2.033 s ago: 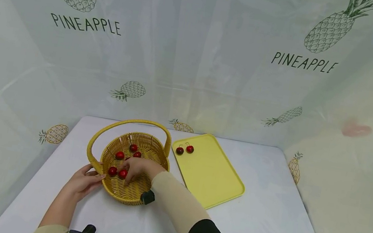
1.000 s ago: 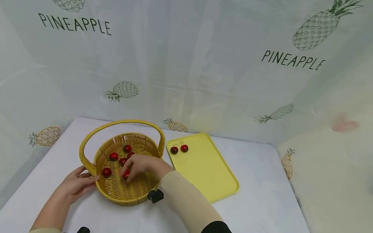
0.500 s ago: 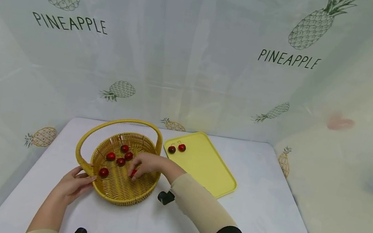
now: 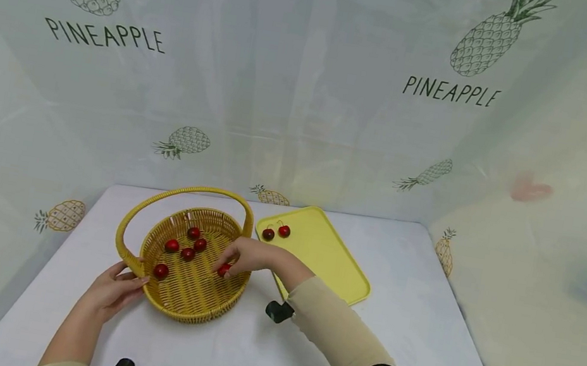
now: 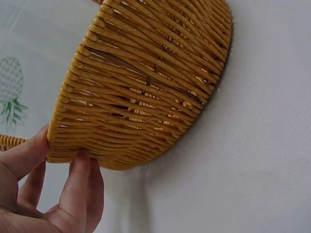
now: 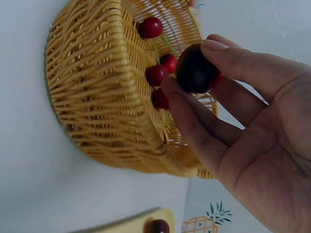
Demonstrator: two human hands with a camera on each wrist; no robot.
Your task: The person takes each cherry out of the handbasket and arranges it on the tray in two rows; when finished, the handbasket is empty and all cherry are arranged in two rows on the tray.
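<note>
Clearly, right hand [image 4: 252,256] pinches one red cherry [image 6: 193,70] between thumb and fingers, over right side of wicker basket [image 4: 195,294]; left hand [image 4: 110,291] grips its rim; best use light pinch, steady basket, clear rim

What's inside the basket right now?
Five loose cherries lie in the basket; the right grip pinches a sixth cherry over its right part. That grip covers some of the right side, so anything behind it can't be seen.
</note>
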